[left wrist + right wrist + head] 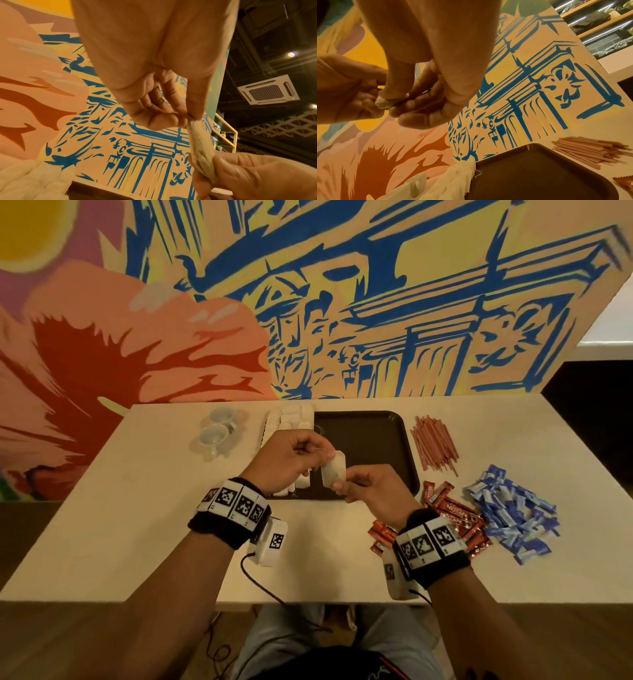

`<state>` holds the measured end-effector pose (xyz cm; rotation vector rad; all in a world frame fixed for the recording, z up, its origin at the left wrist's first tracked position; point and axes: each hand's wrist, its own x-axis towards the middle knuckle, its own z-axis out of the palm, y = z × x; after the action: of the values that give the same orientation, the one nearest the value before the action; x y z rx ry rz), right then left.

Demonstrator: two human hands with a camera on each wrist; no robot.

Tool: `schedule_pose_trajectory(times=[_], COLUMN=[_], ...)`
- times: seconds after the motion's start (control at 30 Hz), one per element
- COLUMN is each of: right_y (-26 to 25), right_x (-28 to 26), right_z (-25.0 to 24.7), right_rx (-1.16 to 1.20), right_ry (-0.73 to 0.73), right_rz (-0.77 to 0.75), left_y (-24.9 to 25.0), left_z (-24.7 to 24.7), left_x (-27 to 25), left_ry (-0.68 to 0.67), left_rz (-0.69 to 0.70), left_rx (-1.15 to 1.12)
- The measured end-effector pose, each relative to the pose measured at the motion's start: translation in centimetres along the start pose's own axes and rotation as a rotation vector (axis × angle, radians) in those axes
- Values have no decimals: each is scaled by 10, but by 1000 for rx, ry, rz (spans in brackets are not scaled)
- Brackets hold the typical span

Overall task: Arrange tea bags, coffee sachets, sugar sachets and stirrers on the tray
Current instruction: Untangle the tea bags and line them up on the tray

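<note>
Tea bag: pale paper tea bag held above the dark brown plastic tray's near edge
Left hand: pinches its top
Right hand: pinches its bottom
Axis: long axis runs hand to hand; tray floor just beyond

Each bare forearm wore a black wristband ringed with white tiles printed in black square codes; the right one matched. White camera boxes trailed thin black cables. Pale trousers covered the legs.
</note>
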<state>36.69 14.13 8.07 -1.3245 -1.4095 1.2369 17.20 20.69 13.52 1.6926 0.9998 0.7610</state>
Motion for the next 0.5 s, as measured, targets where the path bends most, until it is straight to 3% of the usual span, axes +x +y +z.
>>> schedule_pose_trajectory(times=[0.17,0.5], right_y=[-8,-14], right_x=[-8,-22], right_z=[8,9], right_rx=[106,21], right_ry=[-26,6], right_rz=[-36,-74], left_y=[7,17], left_z=[4,4], left_x=[-15,-28], left_ry=[-11,-45], left_rz=[-10,-29], left_rx=[-1,0])
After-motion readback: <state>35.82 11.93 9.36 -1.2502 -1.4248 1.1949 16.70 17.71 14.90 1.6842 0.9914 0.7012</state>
